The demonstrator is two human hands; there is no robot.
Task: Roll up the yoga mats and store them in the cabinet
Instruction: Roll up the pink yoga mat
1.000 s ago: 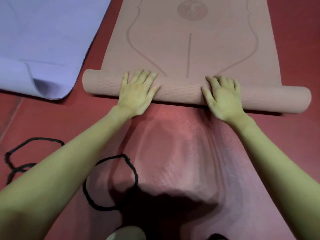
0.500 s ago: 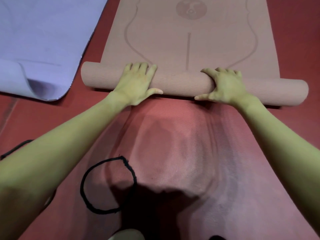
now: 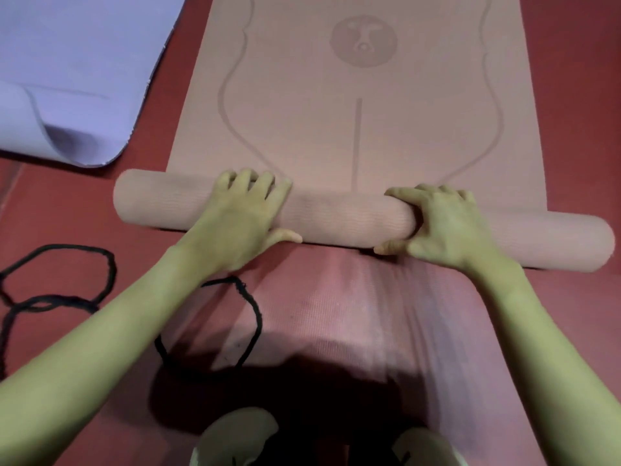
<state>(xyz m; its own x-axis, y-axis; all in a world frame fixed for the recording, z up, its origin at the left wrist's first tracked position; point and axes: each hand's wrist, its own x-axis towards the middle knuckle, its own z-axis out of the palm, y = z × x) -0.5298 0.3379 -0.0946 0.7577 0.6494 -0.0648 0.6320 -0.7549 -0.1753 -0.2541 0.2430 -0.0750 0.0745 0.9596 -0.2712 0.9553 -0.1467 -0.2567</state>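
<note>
A dark red floor (image 3: 571,79) fills the view, with a paler reddish mat (image 3: 336,314) lying on it under the person's arms. The largest thing on the floor is the tan yoga mat (image 3: 353,129), printed with curved guide lines and a round emblem; its flat part stretches away from the person. Its near end is already wound into a roll (image 3: 336,216), and that roll serves as the landmark here. The roll's long axis runs left to right across the view, square to the arms, so any further rolling has to go straight away from the person, over the flat part beyond it.

Beyond the roll's left end lies a lilac mat (image 3: 67,62), one corner curled over. On the near side of the roll, to the left, black cord loops (image 3: 208,317) lie on the floor (probably ties for the finished rolls).

The left hand (image 3: 242,216) lies over the roll left of its middle, fingers curved over the top and thumb at the near side. The right hand (image 3: 443,223) grips it right of the middle, thumb tucked at the near underside, fingers wrapped over. Both hands sit about equally near, which should keep the roll even. The cabinet is not in view.
</note>
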